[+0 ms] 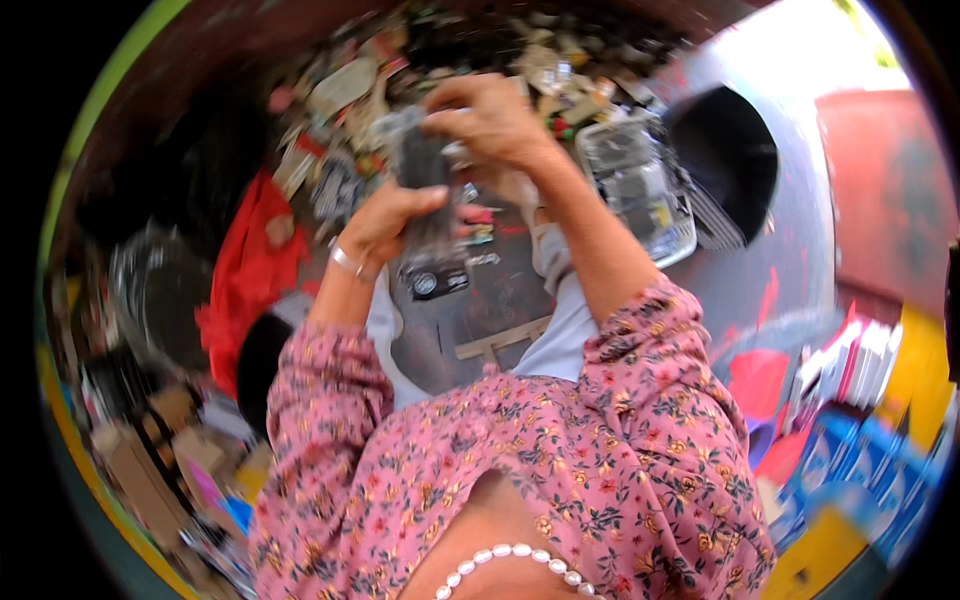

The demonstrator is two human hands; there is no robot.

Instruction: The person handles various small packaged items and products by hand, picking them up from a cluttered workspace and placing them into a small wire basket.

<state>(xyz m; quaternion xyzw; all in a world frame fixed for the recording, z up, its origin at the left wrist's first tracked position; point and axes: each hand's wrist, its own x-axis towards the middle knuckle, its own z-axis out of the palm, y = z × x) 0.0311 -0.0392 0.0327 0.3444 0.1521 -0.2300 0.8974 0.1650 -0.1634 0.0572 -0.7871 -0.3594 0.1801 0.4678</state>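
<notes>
Both hands are raised in front of me over a heap of mixed waste [345, 90]. My left hand [388, 222] is closed around the lower side of a clear plastic package [425, 165] with a dark inside, its thumb lying across the front. My right hand [490, 120] pinches the upper end of the same package, fingers bent over the edge. Motion blur smears the package, so its exact kind cannot be made out. Just below it shows a black panel with white print [437, 281]; whether it belongs to the package is unclear.
To the right of the heap stands a white basket [683, 240] holding clear plastic containers, beside a black rounded bin [735, 160]. A red cloth or bag [255, 260] hangs at left. Cardboard [140, 480] lies lower left; blue crates [850, 460] stand lower right.
</notes>
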